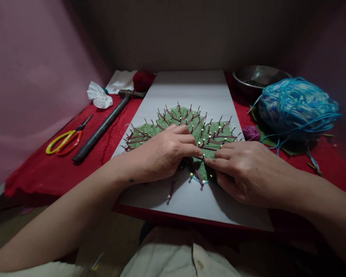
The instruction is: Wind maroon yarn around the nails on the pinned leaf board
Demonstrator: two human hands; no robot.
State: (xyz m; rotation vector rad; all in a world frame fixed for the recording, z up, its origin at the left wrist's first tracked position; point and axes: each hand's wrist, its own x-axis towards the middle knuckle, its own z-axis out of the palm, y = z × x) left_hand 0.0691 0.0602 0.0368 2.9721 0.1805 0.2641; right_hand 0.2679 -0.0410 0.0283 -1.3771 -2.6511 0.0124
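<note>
red cloth [46,173] spreading at left and right | scissors [65,141], yellow and red handles, lying left of hammer [102,129] | crumpled tissue [100,96] sitting above scissors | red yarn [143,80] resting by hammer head | metal bowl [240,83] holding small dark bits | blue-white yarn [298,107] lying near bowl

Nails [203,181] in board [190,87], perhaps in bowl [266,71]

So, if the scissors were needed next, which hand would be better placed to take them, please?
Probably the left hand: the scissors lie on its side, just past the hammer, while the right hand is clearly farther away.
</note>
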